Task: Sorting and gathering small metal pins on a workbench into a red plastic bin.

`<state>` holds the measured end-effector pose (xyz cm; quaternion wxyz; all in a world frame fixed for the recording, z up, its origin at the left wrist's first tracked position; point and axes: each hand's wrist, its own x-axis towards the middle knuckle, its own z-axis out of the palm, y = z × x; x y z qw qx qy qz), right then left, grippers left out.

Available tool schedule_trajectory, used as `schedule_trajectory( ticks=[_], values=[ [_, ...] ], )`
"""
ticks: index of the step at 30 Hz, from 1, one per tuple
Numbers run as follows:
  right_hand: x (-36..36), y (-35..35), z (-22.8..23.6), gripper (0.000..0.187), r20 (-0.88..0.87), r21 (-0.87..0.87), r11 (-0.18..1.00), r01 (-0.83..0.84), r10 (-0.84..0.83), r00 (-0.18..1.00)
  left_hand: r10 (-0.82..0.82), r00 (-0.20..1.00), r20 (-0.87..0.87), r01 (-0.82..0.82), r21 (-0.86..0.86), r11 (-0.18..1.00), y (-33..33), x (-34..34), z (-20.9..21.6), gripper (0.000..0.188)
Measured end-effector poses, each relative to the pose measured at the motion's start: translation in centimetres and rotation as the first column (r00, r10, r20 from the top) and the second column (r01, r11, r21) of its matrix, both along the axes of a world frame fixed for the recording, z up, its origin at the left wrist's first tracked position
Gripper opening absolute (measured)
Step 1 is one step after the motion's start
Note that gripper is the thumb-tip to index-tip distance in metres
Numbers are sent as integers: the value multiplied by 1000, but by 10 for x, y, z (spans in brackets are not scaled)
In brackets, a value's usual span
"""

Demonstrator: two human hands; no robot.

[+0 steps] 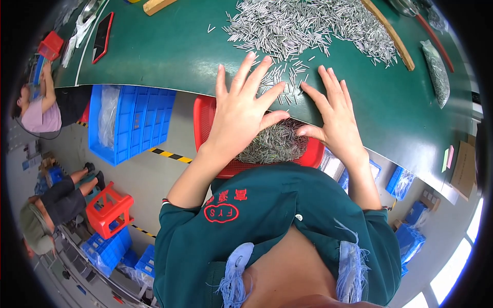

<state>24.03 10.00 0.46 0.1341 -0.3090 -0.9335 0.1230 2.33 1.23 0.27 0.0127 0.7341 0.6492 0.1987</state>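
A loose scatter of short metal pins [290,77] lies between my two hands, close to the near edge of the green tabletop [169,56]. My left hand [244,100] rests over the table edge with its fingers spread beside these pins. On their other side my right hand [333,108] is likewise spread, its thumb pointing inward. Below the edge, against my body, stands a red basket [204,120] holding many more pins [272,141]. A large heap of pins [287,25] covers the table beyond my hands. Neither hand grips anything visible.
A wooden strip [390,33] borders the heap on the right, near a bag of pins [435,74]. A red-edged phone [103,37] lies at far left. Blue crates [131,120] and a red stool [109,209] stand on the floor. Two other people are at the left.
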Motion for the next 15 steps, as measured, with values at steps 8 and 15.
schedule_trajectory(
  ticks=[8, 15],
  values=[
    [-1, -1, 1, 95, -3, 40, 999, -1, 1, 1000, -4, 1000, 16, 4, 2, 1000, 8, 7, -4, 56],
    [4, -1, 0, 102, -40, -45, 999, 9, -10, 999, 13, 1000, -8, -13, 5, 1000, -11, -5, 7, 63]
  ],
)
